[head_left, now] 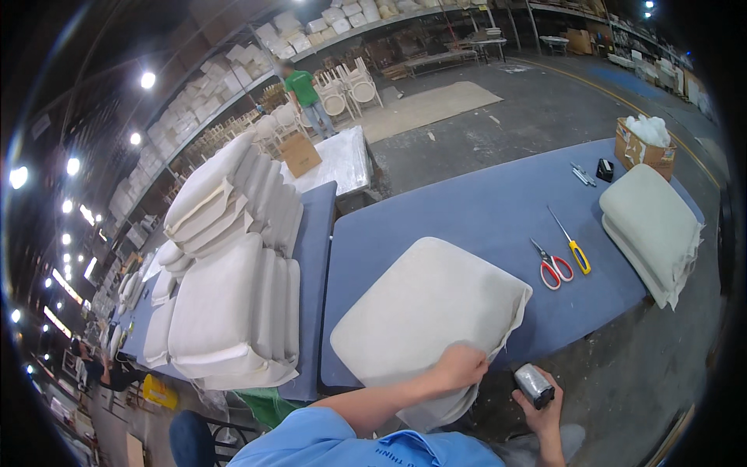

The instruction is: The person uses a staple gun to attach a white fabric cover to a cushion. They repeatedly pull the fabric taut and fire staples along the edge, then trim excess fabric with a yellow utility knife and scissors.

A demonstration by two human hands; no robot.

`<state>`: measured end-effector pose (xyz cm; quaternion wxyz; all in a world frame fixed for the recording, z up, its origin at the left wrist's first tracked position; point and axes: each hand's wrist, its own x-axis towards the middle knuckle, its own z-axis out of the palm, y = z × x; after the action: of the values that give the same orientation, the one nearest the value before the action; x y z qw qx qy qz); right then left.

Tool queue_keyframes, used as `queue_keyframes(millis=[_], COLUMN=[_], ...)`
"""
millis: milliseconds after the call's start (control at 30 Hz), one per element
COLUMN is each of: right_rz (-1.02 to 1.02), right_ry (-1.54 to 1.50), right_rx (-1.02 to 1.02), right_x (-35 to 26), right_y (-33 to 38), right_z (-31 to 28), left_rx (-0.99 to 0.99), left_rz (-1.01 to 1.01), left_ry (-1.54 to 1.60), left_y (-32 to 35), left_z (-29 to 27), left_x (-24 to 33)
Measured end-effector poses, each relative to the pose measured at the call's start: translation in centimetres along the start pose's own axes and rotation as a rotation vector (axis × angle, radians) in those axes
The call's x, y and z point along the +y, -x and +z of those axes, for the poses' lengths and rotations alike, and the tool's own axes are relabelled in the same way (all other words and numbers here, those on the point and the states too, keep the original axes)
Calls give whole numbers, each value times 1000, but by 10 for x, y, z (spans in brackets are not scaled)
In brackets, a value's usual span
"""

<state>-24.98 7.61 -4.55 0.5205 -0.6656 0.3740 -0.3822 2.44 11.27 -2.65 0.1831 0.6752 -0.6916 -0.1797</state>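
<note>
While my right hand wraps around a silver-and-black tool, fingers bent about its body just off the near right side of the pale cushion, my left hand is curled into a fist on that cushion's near right edge, fingers closed on the fabric; their tips I cannot make out. The cushion lies on a blue-topped table, its near end hanging over the side. Right of the cushion are red-handled scissors, then a yellow-handled pointed tool. Tall cushion stacks stand left of it, and a smaller cushion pile well to its right. Beyond the cushion, far to the right, a cardboard box holds white stuffing. Farther beyond it, leftward, a person in a green shirt stands near pale chairs.
</note>
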Motion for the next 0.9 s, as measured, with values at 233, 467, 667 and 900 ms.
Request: queue_keyframes(millis=[233, 467, 667, 900], right_rz=[-52, 91, 74, -4], right_ry=[-95, -384, -394, -365], right_rx=[231, 396, 404, 371], right_x=[27, 45, 59, 63], right_y=[21, 27, 32, 27], right_z=[2, 24, 8, 2], left_rx=[64, 2, -206, -253], left_rz=[16, -70, -189, -231], left_ry=[-80, -2, 22, -85], left_y=[-3, -8, -29, -24], left_z=[7, -12, -31, -44], left_x=[-8, -20, -1, 18])
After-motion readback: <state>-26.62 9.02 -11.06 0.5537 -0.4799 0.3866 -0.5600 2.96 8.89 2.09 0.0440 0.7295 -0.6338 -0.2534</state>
